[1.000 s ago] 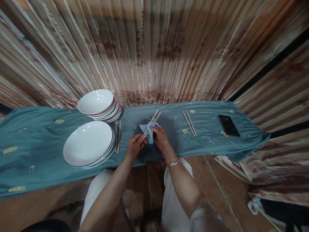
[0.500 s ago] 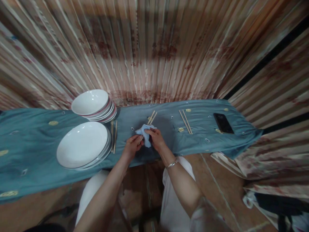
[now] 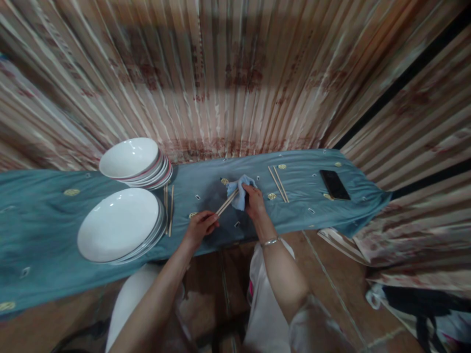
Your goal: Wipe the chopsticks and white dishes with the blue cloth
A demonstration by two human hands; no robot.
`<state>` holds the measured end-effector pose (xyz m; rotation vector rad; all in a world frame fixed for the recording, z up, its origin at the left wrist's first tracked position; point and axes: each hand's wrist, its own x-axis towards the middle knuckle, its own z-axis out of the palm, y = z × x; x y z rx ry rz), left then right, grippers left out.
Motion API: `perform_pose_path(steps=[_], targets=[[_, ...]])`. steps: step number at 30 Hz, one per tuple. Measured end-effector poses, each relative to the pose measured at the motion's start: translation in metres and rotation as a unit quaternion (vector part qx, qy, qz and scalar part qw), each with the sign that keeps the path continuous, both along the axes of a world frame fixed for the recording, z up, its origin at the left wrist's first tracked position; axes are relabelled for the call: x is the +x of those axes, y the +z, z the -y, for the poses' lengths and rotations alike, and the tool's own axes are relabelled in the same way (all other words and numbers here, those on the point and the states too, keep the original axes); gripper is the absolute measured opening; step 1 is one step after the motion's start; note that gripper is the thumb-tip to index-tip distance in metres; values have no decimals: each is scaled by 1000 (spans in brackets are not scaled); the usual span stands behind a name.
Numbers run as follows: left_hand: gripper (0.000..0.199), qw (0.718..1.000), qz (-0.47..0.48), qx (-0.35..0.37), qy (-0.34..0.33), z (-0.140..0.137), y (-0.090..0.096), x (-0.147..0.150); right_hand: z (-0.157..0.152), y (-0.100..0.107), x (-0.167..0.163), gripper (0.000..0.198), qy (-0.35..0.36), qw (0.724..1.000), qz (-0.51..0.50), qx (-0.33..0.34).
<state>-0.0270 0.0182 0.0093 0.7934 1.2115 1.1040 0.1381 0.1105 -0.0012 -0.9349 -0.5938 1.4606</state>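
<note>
My left hand [image 3: 201, 225] is closed on the near ends of a pair of chopsticks [image 3: 225, 204], which slant up and away to the right. Around their far ends is a light blue cloth [image 3: 240, 192], pinched in my right hand [image 3: 254, 198]. The cloth hides the chopstick tips. A second pair of wooden chopsticks [image 3: 278, 184] lies on the tablecloth right of my right hand. More chopsticks [image 3: 171, 211] lie to the left, beside the dishes.
A stack of white plates [image 3: 118, 225] stands on the blue-green tablecloth [image 3: 198, 171] at the left, with stacked bowls [image 3: 129, 158] behind it. A black phone [image 3: 334, 185] lies at the right. A pleated curtain [image 3: 221, 73] hangs behind the table.
My right hand and the cloth have moved right and up along the chopsticks, away from my left hand. More of the sticks now shows between the hands. The view has shifted slightly.
</note>
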Motion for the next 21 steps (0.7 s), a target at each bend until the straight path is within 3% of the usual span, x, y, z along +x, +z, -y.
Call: perform_pose_path(steps=[7, 16, 21], targets=[[39, 1000, -2, 6, 14, -2, -4, -1, 9, 1, -9, 21, 46, 999, -9, -14], [40, 999, 18, 18, 28, -5, 0, -1, 41, -4, -45, 20, 154, 988, -7, -8], [40, 999, 31, 3, 28, -6, 0, -1, 39, -5, -44, 17, 153, 988, 9, -7]])
